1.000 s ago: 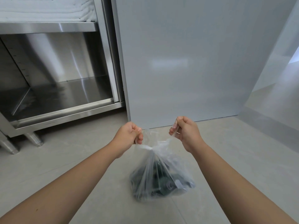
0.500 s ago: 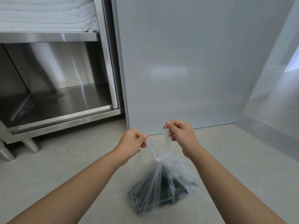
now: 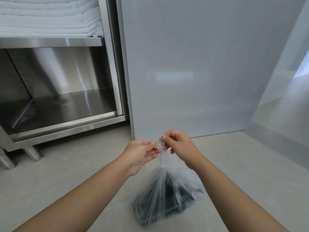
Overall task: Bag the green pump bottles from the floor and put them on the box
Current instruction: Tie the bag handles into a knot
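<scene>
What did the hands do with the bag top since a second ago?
The left hand and right hand came together from wide apart; their fingertips now meet at the ends of the clear bag, pinching them above its gathered neck. Neither let go. The bag stayed on the floor with the dark green bottles inside.

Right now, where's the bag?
Head view, lower centre-right: the clear bag sits on the floor before the grey panel, its top pinched by the left hand and right hand.
</scene>
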Tool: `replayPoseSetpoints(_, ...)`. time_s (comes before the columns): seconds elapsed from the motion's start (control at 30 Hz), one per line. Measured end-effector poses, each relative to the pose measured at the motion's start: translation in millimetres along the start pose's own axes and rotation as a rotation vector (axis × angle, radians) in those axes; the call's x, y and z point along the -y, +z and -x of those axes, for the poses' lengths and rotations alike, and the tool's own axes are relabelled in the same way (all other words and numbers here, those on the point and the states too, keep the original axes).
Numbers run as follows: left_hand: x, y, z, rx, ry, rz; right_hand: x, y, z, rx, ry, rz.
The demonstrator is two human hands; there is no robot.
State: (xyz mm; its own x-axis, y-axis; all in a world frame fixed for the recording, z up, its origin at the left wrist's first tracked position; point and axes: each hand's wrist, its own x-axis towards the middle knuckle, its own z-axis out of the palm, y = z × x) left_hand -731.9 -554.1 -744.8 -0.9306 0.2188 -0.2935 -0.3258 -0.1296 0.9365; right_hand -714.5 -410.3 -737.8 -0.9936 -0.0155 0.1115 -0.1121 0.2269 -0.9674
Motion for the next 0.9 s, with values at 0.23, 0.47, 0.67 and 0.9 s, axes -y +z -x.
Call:
replayPoseSetpoints(0.23,-2,0,1,-0.002,-0.016,0.072,-7,0,1,0.076,-0.027,0.110)
replayPoseSetpoints(0.47,-1,-1,1,0.033,-0.029,0.103,-12,2,2,0.098,-0.095,0.098)
replayPoseSetpoints(0.67,2,-3,-3,0.077,-0.055,0.173,-15,9,1,0.024,-0.191,0.175)
replayPoseSetpoints(0.9,3,-4,-4,0.104,-0.097,0.218,-20,16,0,-0.047,-0.256,0.241)
